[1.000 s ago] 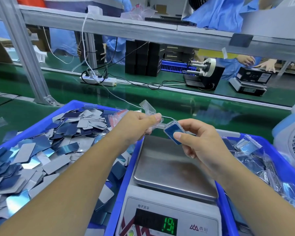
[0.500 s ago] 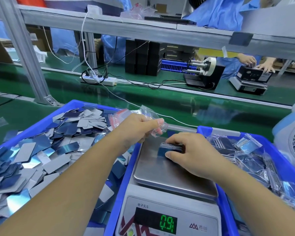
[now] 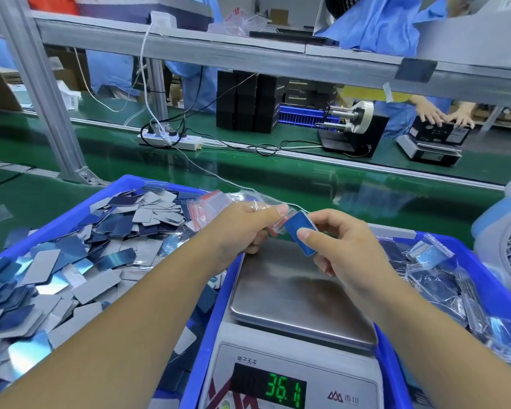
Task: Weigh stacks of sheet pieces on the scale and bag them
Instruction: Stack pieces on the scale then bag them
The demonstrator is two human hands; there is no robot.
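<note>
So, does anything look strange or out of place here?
One thing: the scale display reads 36.1 although its steel pan looks bare. The right hand holds the blue stack above it.

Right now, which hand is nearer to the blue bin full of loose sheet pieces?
The left hand. It hovers beside that blue bin's right edge, holding a small clear bag. The right hand is farther away, over the scale pan, pinching a stack of sheet pieces.
</note>
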